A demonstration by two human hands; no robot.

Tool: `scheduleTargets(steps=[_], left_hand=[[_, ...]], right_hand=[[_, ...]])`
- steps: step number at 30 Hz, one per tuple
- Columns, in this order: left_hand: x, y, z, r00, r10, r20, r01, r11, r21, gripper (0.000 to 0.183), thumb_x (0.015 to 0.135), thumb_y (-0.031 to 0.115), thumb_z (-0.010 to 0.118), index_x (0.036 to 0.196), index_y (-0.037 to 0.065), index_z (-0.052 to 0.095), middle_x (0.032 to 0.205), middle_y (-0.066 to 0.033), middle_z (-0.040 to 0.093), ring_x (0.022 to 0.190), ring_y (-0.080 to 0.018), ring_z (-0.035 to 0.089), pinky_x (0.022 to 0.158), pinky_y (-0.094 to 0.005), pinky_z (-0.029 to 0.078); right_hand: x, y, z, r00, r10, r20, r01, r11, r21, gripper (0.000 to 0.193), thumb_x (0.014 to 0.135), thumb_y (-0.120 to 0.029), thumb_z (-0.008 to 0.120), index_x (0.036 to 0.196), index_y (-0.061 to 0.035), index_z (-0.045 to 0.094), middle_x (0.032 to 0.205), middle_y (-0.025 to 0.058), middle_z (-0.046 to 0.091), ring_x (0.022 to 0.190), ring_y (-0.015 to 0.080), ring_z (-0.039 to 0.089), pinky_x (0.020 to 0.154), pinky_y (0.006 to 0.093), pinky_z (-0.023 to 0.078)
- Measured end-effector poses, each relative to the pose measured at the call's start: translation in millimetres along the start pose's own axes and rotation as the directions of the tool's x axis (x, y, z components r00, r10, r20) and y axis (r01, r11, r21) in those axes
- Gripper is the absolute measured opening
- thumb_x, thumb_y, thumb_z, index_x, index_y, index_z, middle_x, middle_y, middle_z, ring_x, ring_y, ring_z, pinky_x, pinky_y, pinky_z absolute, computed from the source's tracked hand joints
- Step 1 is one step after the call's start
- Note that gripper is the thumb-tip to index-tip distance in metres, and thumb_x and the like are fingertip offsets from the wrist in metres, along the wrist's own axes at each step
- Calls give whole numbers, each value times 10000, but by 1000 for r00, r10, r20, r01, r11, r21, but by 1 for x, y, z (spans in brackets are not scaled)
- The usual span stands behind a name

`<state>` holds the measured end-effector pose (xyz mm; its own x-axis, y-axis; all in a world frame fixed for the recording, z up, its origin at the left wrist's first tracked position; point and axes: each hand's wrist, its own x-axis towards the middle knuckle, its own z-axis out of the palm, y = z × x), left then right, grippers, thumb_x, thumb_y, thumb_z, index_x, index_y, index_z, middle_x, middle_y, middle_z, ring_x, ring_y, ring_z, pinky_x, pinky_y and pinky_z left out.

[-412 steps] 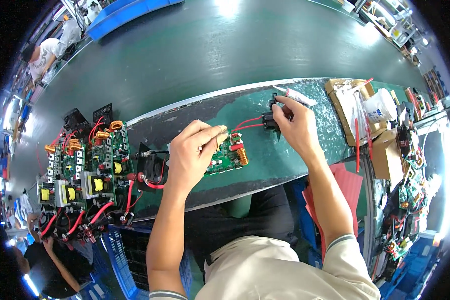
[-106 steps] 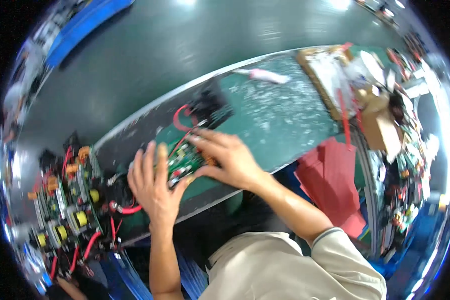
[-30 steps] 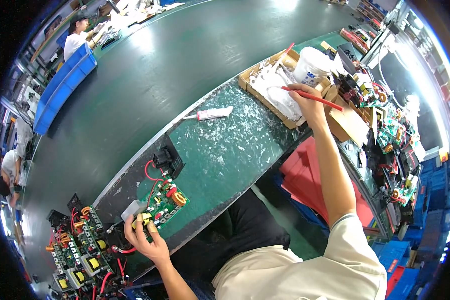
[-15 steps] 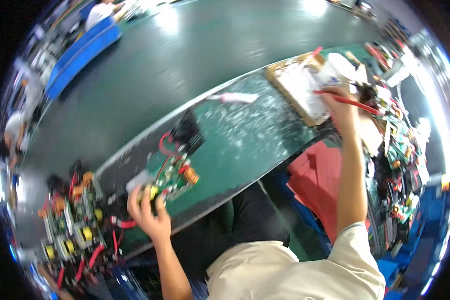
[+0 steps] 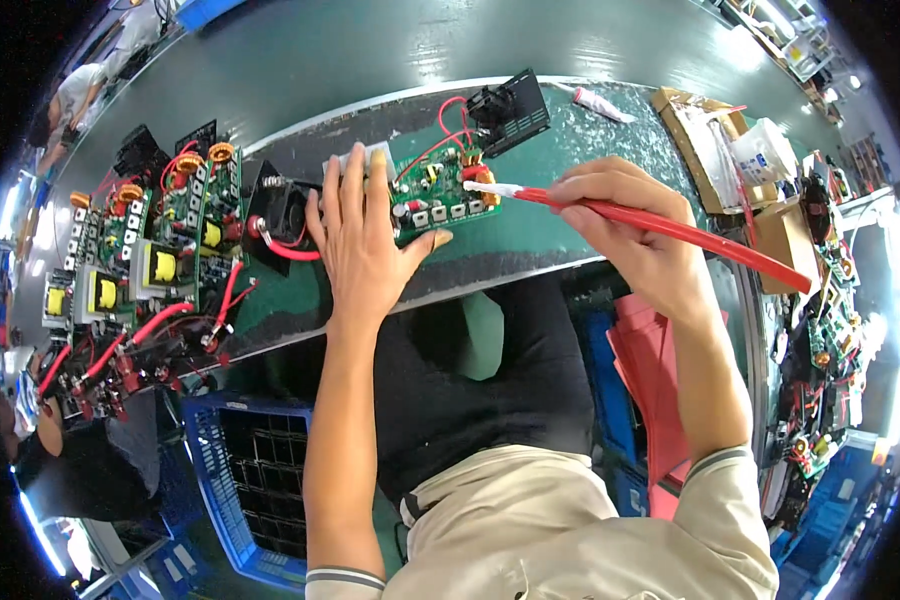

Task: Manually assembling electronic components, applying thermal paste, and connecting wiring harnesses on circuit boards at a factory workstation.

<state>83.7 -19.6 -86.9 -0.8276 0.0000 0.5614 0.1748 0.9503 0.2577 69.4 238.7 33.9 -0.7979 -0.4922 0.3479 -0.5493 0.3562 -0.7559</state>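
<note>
One long dark green surface (image 5: 530, 45) spans the background at a factory workstation, with a scuffed green-and-black workbench (image 5: 530, 240) along its near side. Below the bench's left end sits a blue plastic crate (image 5: 213, 470) with black dividers. Above it, on the bench, circuit boards stand on edge in a row (image 5: 200, 240), carrying copper coils, yellow-wrapped transformers and thick red cables. Red sheets (image 5: 655, 370) hang beneath the bench at right, partly behind the right forearm. At the bench's right end, a shallow cardboard tray (image 5: 684, 150) lies beside a white tub (image 5: 763, 150).

At center, a worker's two hands are apart. The left hand (image 5: 355, 250) lies palm down, fingers spread, over the left end of a green circuit board (image 5: 435, 190) flat on the bench; the right hand (image 5: 660, 265) is closed around a red stick. A black vented panel (image 5: 515, 115) stands tilted just behind the board, joined to it by red wires. The red stick (image 5: 730, 250) slants down leftward, its white-coated tip (image 5: 500, 188) over the board's right end, by a copper coil (image 5: 490, 201); whether it touches cannot be told.
</note>
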Motion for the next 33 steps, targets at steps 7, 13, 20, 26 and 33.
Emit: scheduleTargets(steps=[7,13,20,26,33], left_hand=[[-3,-2,1,1000,1,-4,0,1000,8,1147,598,640,790,1493,66,362,1554,-112,348,1431,-356,294,1142,-565,203],[-3,0,0,1000,18,-8,-18,1000,-5,1130,606,605,816,1476,41,369,1522,-126,372,1421,-345,300,1136,-553,198],[-4,-2,2,999,24,-25,-25,999,-42,1084,609,568,829,1453,39,401,1510,-113,386,1416,-328,309,1140,-526,196],[-4,-5,3,999,25,-42,-27,998,-50,1095,586,572,834,1440,28,416,1491,-112,406,1407,-323,322,1133,-526,212],[-5,-6,2,999,27,-39,-29,999,-36,1108,560,546,858,1436,25,422,1470,-136,431,1399,-327,342,1136,-525,224]], right_hand=[[-8,-7,25,999,-48,7,48,980,-194,154,831,21,692,984,13,695,967,108,691,854,214,675,774,297,527],[-7,5,38,999,-42,-9,38,973,-226,156,817,29,696,969,-2,709,956,109,695,826,227,689,745,297,539],[-5,-4,45,987,-142,-74,120,961,-250,167,814,36,696,972,-12,720,954,99,701,834,213,694,740,293,548],[4,1,58,990,-118,-72,99,970,-220,165,811,57,693,963,-2,722,939,85,700,792,185,680,716,273,547],[14,-5,66,970,-242,-25,226,935,-273,169,816,71,677,958,-6,723,911,87,700,793,171,679,713,266,536]])
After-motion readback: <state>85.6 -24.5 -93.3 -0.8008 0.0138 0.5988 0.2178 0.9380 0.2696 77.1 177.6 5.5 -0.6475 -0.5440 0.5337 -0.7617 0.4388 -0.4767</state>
